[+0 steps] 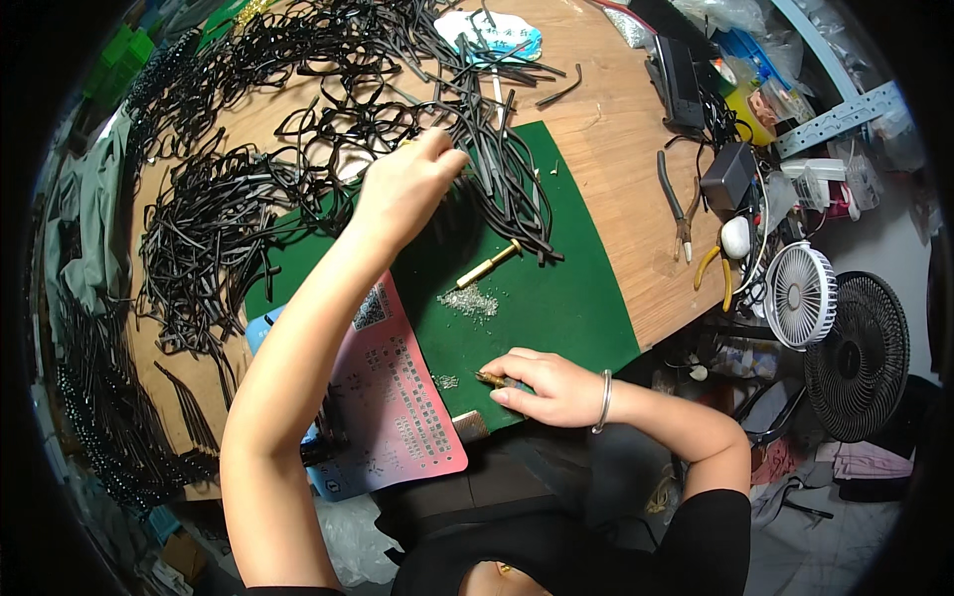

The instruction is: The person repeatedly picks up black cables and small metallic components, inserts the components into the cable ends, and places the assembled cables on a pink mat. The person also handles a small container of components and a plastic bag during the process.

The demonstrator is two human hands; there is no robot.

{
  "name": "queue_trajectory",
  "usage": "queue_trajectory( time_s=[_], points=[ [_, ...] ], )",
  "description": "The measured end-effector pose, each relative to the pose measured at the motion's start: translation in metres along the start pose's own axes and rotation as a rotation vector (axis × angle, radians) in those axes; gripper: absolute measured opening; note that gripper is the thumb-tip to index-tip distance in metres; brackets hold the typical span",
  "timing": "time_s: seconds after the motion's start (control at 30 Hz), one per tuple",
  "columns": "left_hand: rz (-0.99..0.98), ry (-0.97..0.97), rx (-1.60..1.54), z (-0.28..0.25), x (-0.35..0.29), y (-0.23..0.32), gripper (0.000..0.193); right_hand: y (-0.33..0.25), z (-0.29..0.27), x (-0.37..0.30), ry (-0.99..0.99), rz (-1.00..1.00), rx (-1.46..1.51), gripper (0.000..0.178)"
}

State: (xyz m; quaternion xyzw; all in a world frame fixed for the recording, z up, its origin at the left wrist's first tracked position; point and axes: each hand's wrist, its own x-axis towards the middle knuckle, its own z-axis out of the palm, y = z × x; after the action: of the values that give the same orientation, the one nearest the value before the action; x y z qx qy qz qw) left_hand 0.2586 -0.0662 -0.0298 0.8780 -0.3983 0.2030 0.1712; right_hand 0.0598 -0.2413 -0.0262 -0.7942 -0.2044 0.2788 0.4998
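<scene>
Fingers of your left hand [402, 189] pinch into the black rubber strips [497, 169] heaped at upper centre of the frame. Your right hand [547, 387] rests low on the green mat [576, 288], closed around a small brass tool [489, 378], below the pile of tiny screws [469, 302].

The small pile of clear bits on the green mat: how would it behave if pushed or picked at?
The pile of clear bits looks loose and tiny, so a push would probably scatter it across the green mat. The bits seem very light and hard to pinch one by one. The brass tool beside them is round and may roll.
</scene>
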Motion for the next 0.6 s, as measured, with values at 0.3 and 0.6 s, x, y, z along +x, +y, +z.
queue_trajectory(
  time_s=[0.3,0.6],
  points=[
    [-0.760,0.412,-0.942,-0.130,-0.058,0.047,0.008,0.032,-0.163,0.076,0.727,0.436,-0.389,0.031],
    [-1.154,0.444,-1.790,-0.143,-0.169,0.122,0.017,0.053,-0.162,0.103,0.689,0.492,-0.388,0.024]
  ],
)
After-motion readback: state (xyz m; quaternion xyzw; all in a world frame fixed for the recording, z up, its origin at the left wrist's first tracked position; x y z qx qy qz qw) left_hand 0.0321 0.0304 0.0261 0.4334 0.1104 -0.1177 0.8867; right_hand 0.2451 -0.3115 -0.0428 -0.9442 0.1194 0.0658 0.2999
